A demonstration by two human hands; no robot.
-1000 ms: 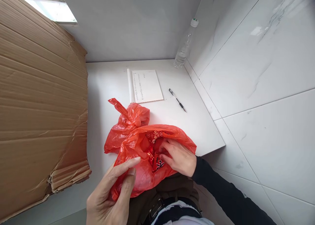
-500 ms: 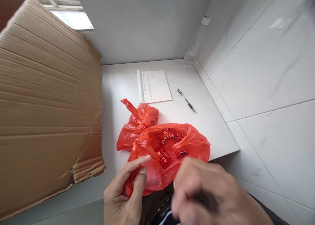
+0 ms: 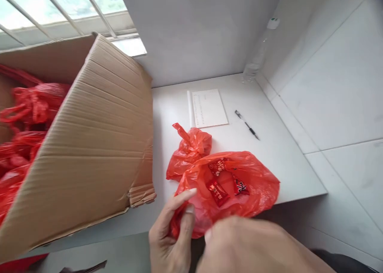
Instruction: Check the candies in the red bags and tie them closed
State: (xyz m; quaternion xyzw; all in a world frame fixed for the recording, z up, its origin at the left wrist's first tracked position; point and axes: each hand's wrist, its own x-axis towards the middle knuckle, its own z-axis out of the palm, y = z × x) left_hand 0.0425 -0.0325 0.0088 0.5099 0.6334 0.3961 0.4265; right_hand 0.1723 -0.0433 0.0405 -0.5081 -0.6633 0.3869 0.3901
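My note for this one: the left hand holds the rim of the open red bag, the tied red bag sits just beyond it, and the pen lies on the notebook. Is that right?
Not quite: the head view shows the pen on the table, right of the notebook and apart from it. The left hand, open red bag and tied red bag are as you noted.
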